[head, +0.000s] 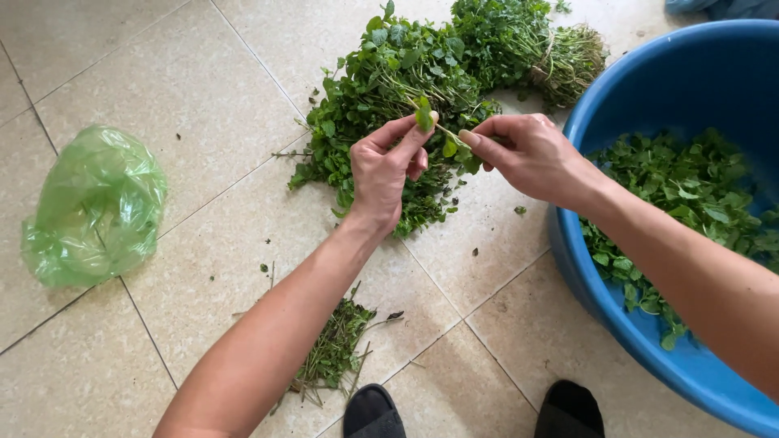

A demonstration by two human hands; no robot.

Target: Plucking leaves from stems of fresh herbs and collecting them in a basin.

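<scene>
Head view, person crouched over a tiled floor [187,97]. Left hand [383,174] is raised over the near edge of the herb pile [389,81], thumb and forefinger pinched shut on the top of a thin herb sprig [445,134]; a leaf sticks up just above the fingertips. The other fingers are curled loosely toward the palm. Right hand [531,154] sits just right of the left one, thumb and forefinger closed on the lower end of the same sprig, with a few leaves hanging under the grip. Remaining right fingers are folded in. The two hands are close together, nearly touching, and the sprig spans the small gap between them.

The herb pile lies on the floor far from the person, in the centre, loose leafy stems spread out. A tied bundle [560,61] of the same greens lies at its far right, just beside the basin rim. A blue plastic basin [649,341] stands on the right, holding picked green leaves [690,195]; the right forearm crosses over its near rim. A small heap of stripped stems [337,349] lies near, under the left forearm. A crumpled green plastic bag [93,207] lies well apart on the left. Two dark slippers [568,410] show at the near edge.
</scene>
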